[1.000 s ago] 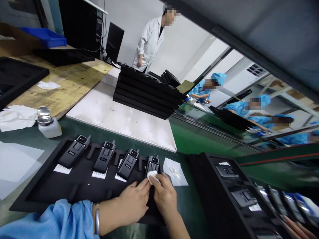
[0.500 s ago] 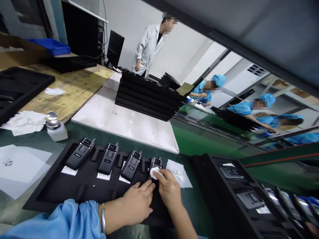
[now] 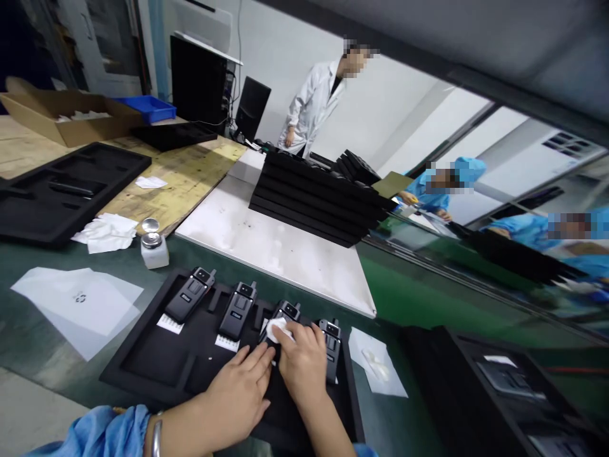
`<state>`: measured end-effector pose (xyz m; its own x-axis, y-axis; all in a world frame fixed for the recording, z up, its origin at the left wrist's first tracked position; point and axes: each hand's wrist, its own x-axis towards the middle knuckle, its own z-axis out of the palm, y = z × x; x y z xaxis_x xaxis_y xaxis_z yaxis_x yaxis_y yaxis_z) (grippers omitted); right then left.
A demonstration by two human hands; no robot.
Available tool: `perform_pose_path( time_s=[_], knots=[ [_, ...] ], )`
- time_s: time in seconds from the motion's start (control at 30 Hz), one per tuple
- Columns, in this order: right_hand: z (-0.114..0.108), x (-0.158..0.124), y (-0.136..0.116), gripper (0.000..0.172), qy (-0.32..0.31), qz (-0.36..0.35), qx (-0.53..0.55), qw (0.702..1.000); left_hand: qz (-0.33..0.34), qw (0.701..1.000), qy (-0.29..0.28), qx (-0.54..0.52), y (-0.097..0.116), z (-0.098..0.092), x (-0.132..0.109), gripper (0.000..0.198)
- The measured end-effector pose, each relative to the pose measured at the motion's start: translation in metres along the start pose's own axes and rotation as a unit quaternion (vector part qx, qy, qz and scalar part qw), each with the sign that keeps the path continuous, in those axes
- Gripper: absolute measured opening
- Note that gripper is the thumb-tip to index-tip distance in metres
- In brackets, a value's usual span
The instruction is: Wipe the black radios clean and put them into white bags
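Note:
A black foam tray [image 3: 157,355] in front of me holds several black handheld radios. My right hand [image 3: 299,365] is closed on a small white wipe [image 3: 276,330] and presses it onto the third radio [image 3: 284,311] from the left. My left hand [image 3: 238,387] lies flat on the tray just left of that radio, fingers stretched out. The rightmost radio [image 3: 330,339] lies beside my right hand. The two left radios [image 3: 190,295] [image 3: 239,306] lie untouched.
A small white dispenser bottle [image 3: 154,249] and crumpled wipes [image 3: 107,231] sit to the left, with white sheets [image 3: 80,304] nearer. Stacked black trays [image 3: 318,203] stand on a white board. Another tray with devices [image 3: 499,393] is at right. A person in a white coat stands far back; co-workers in blue sit right.
My right hand has carried the wipe from the rightmost radio to the third one. My left hand followed leftward. The view has swung left.

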<state>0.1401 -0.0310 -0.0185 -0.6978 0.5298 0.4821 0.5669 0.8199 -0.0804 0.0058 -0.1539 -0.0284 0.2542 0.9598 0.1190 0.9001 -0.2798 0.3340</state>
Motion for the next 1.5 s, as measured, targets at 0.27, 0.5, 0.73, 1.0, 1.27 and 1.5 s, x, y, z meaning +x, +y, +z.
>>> perform_pose_path(
  time_s=[0.27, 0.5, 0.73, 1.0, 1.27, 1.5],
  knots=[
    [-0.001, -0.003, -0.005, 0.036, -0.008, 0.001, -0.031, 0.999, 0.004, 1.0, 0.008, -0.026, -0.002, 0.001, 0.0, 0.054],
    [-0.004, -0.021, -0.002, 0.037, 0.026, 0.026, -0.043, 0.998, 0.032, 0.999, 0.012, -0.026, -0.005, 0.002, 0.001, 0.054],
    [-0.003, -0.004, 0.002, 0.036, -0.006, -0.004, -0.047, 0.999, 0.021, 0.999, 0.021, -0.039, -0.006, 0.006, 0.0, 0.052],
    [0.002, 0.009, -0.039, 0.035, -0.013, -0.016, 0.051, 0.998, -0.009, 0.988, 0.139, 0.07, -0.017, -0.001, -0.025, 0.04],
    [0.023, 0.055, -0.069, 0.033, -0.044, -0.017, 0.025, 0.999, -0.089, 0.987, 0.105, 0.084, -0.04, -0.021, -0.052, 0.054],
    [0.024, 0.048, -0.074, 0.031, -0.035, -0.02, 0.031, 0.999, -0.065, 0.993, 0.09, 0.048, -0.042, -0.023, -0.048, 0.05]
  ],
)
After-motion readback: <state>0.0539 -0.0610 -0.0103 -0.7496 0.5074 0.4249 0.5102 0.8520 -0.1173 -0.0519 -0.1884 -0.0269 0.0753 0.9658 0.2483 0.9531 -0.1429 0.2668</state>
